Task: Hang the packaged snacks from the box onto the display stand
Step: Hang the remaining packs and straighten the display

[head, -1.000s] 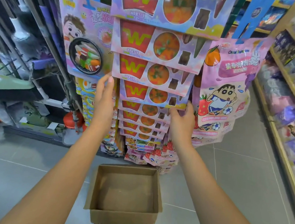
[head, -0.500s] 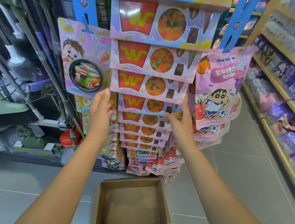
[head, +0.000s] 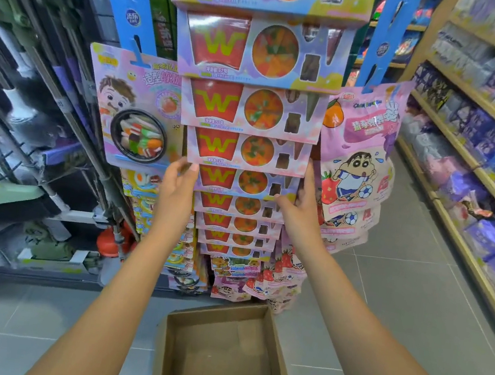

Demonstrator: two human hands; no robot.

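At the far left a rack of mops and brooms stands beside the stand, whose blue strips hang down on both sides. A pink card with a bowl of sweets hangs from the left strip. Just below it the left hand is raised on an outstretched arm, palm turned inward. Its fingers curl lightly at the left edge of a pack and its thumb tip lies on the upper left corner, so it grips that edge. This pack sits in the middle of the column of "W" packs that overlap down the front of the stand. Below, between the forearms, an open cardboard box sits on the grey floor. The right hand mirrors the left: its fingers run up along the pack's right edge, and its thumb presses on the front near the lower right corner, pinching the pack. Pink cartoon bags hang from the right strip, just beside this hand. Wooden shelves with blue and purple goods fill the far right.
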